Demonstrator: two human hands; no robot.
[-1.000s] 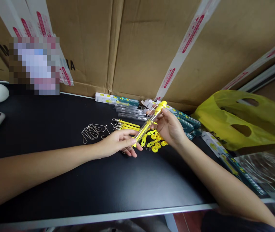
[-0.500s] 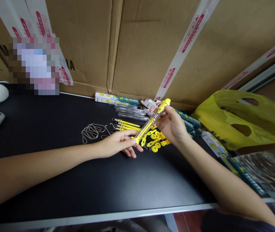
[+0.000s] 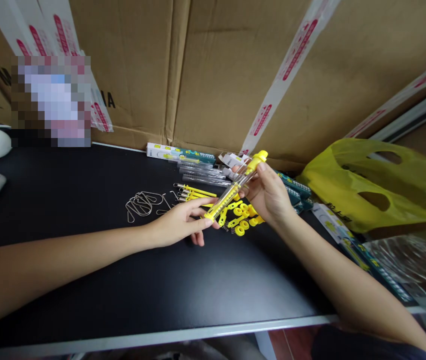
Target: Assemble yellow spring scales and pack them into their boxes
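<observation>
A clear-tubed spring scale (image 3: 231, 192) with yellow ends is held slantwise above the dark table, its upper end leaning right. My left hand (image 3: 188, 220) pinches its lower yellow end between thumb and fingers. Around the tube's upper part, just below the yellow cap (image 3: 257, 161), my right hand (image 3: 267, 192) is closed; some of its fingers are hidden behind the tube. Below and behind the scale lie small yellow rings and tabs (image 3: 243, 227) with little springs. Yellow rods with metal springs (image 3: 194, 192) lie beyond my left hand, partly covered by it.
Clear tubes (image 3: 205, 177) lie behind the rods. Bent wire hooks (image 3: 141, 205) are left of them. Printed boxes (image 3: 155, 150) stand at the back, another box (image 3: 366, 255) lies right. A yellow plastic bag (image 3: 348, 185) sits at right; cardboard (image 3: 216, 75) walls the back.
The scale has turned slightly in my hands, and its yellow cap sits straighter in line with the tube. My left fingers have shifted a little on the lower end.
</observation>
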